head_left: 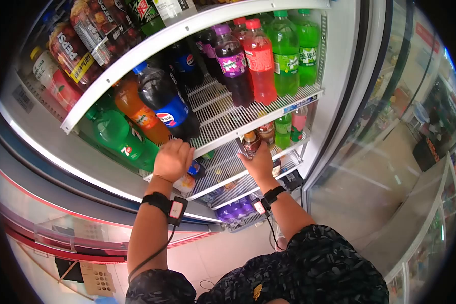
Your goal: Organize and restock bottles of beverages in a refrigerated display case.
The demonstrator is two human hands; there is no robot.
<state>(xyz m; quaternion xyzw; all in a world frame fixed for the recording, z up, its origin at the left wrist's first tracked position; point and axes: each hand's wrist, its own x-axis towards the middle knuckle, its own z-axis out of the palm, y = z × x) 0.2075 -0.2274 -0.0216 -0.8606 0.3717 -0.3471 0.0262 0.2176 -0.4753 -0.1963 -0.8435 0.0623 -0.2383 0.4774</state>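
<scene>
Although its lower half is hidden by the fingers, a small brown bottle (251,142) is seen gripped at centre frame by the right hand (261,163), which is closed round it just under the wire shelf (223,119). The left hand (172,159) is set against that shelf's front edge, left of centre, with its fingers curled tight below the Pepsi bottle (164,104) — whether anything is gripped cannot be told.

— Where's the way in?
— Bare wire shelf (220,114), between the Pepsi bottle (166,104) and the purple bottle (234,66).
— Either side?
— Blocked: orange bottle (137,111) left, red bottle (260,63) and green bottles (293,55) right.
</scene>
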